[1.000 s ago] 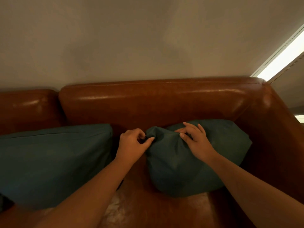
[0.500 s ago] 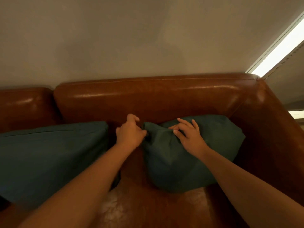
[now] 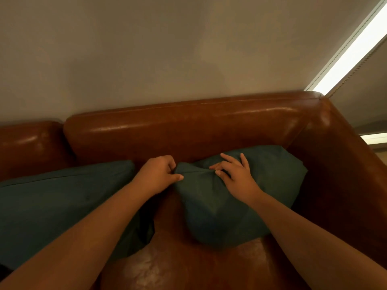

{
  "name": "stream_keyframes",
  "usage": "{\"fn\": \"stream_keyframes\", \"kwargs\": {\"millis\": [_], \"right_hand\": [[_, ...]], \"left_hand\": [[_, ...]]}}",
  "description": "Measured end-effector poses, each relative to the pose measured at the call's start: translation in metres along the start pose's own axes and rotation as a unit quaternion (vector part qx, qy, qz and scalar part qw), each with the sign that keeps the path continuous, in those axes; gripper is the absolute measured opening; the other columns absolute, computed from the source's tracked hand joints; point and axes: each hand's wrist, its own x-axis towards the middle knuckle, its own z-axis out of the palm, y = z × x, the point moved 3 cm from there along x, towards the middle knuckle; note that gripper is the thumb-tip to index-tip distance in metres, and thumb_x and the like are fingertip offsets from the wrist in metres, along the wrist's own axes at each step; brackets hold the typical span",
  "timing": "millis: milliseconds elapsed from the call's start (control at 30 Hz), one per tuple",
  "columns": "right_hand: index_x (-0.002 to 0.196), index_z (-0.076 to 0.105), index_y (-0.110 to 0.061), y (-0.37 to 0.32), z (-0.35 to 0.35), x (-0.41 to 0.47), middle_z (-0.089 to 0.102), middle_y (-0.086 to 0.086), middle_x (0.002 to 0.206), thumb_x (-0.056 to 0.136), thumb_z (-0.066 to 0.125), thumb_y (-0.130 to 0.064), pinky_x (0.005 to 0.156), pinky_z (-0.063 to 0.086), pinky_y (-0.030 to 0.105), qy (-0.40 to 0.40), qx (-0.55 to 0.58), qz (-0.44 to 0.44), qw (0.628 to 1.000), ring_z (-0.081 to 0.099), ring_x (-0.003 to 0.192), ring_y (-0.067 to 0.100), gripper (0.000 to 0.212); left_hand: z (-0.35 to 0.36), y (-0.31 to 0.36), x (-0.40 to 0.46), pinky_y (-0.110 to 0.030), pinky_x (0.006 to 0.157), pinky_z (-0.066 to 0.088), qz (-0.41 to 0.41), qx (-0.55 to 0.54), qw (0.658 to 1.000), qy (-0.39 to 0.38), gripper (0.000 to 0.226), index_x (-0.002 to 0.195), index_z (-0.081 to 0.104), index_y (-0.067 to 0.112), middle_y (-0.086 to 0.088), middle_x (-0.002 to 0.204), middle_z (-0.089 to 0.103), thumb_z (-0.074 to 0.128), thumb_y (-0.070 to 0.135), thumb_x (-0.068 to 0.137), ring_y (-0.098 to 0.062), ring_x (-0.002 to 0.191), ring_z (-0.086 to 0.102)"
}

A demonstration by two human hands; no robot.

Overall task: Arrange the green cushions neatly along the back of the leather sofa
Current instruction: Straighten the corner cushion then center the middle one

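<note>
Two dark green cushions lean on the brown leather sofa (image 3: 188, 130). The right cushion (image 3: 261, 185) sits crumpled in the sofa's right corner, against the backrest and armrest. My left hand (image 3: 157, 176) pinches its upper left corner, thumb in front and fingers curled behind. On its top edge lies my right hand (image 3: 234, 174), fingers spread on the bunched fabric, thumb and forefinger close on a fold. The left cushion (image 3: 62, 206) lies broad and flat against the backrest, partly under my left forearm.
The sofa's right armrest (image 3: 345, 174) rises close beside the right cushion. A bare strip of seat (image 3: 167, 264) shows between the two cushions. A plain wall stands behind the backrest, with a bright window strip (image 3: 356, 45) at the upper right.
The view has shifted a little. My left hand has closed more tightly on the cushion's corner, and my right hand's fingers have spread slightly over the top edge.
</note>
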Motion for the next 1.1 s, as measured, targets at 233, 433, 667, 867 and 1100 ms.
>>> {"fn": "stream_keyframes", "kwargs": {"millis": [233, 433, 667, 867, 1100], "right_hand": [[0.102, 0.066, -0.025, -0.010, -0.015, 0.001, 0.067, -0.014, 0.105, 0.095, 0.034, -0.037, 0.116, 0.000, 0.037, 0.076, -0.102, -0.056, 0.990, 0.046, 0.127, 0.008, 0.036], [0.097, 0.068, -0.024, 0.042, -0.058, -0.011, 0.068, -0.011, 0.105, 0.094, 0.041, -0.033, 0.107, 0.030, 0.040, 0.128, -0.033, -0.051, 0.990, 0.057, 0.111, 0.009, 0.028], [0.120, 0.060, -0.012, 0.137, -0.126, -0.034, 0.058, 0.003, 0.123, 0.100, 0.042, -0.011, 0.092, 0.036, 0.022, 0.101, 0.092, 0.160, 0.978, 0.051, 0.112, 0.013, 0.027], [0.118, 0.065, -0.010, 0.181, -0.127, -0.029, 0.065, 0.003, 0.116, 0.099, 0.044, -0.009, 0.085, 0.039, 0.023, -0.048, 0.102, 0.199, 0.973, 0.058, 0.105, 0.017, 0.029], [0.104, 0.071, -0.004, 0.188, -0.130, -0.014, 0.063, -0.004, 0.080, 0.095, 0.056, -0.015, 0.051, 0.039, 0.006, -0.108, 0.198, 0.219, 0.949, 0.054, 0.066, 0.000, 0.021]], "left_hand": [[-0.022, 0.006, 0.014, -0.033, 0.068, 0.042, 0.058, 0.110, 0.992, -0.023, 0.020, 0.078, 0.047, 0.026, 0.005, 0.076, 0.050, 0.056, 0.039, 0.090, -0.019, 0.077, 0.055], [-0.059, 0.045, 0.018, -0.033, 0.062, 0.037, 0.077, 0.108, 0.972, 0.193, 0.027, 0.070, 0.046, 0.018, -0.003, 0.071, 0.049, 0.053, 0.032, 0.092, -0.026, 0.070, 0.051], [0.036, 0.162, 0.058, -0.034, 0.077, 0.044, 0.160, 0.110, 0.977, 0.088, 0.018, 0.090, 0.061, 0.017, 0.000, 0.089, 0.051, 0.052, 0.032, 0.093, -0.021, 0.085, 0.053], [0.129, 0.247, 0.100, -0.041, 0.104, 0.038, 0.208, 0.128, 0.969, 0.025, 0.036, 0.125, 0.057, 0.017, -0.004, 0.135, 0.052, 0.047, 0.036, 0.096, -0.024, 0.126, 0.045], [0.166, 0.251, 0.125, -0.042, 0.104, 0.030, 0.159, 0.216, 0.963, -0.009, 0.032, 0.117, 0.058, 0.020, -0.002, 0.129, 0.046, 0.039, 0.039, 0.099, -0.026, 0.122, 0.038]]}}
